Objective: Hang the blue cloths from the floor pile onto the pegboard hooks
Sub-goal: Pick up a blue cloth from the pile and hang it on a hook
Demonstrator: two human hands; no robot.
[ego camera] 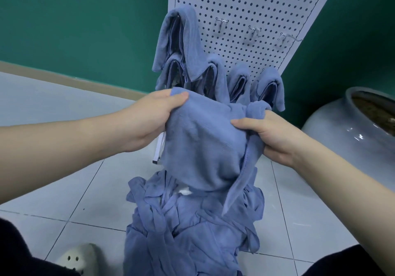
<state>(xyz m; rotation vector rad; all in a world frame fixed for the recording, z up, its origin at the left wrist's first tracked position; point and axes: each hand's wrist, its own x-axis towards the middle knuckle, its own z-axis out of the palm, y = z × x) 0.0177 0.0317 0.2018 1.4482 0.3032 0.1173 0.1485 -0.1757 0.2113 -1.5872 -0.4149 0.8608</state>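
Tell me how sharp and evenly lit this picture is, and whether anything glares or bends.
Head view: soft, even light; white glare spots on the glossy grey ceramic pot; wide-angle bending tilts the white perforated pegboard; its bare metal hooks look blurred; the held blue cloth is fairly sharp.

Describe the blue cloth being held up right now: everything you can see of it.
The held cloth is soft, fuzzy blue fabric, like microfibre, with a stitched hem down its right edge. It hangs rumpled between both hands: the left hand pinches its upper left corner, the right hand grips its bunched upper right edge. Its lower end trails onto the floor pile, in front of the pegboard.
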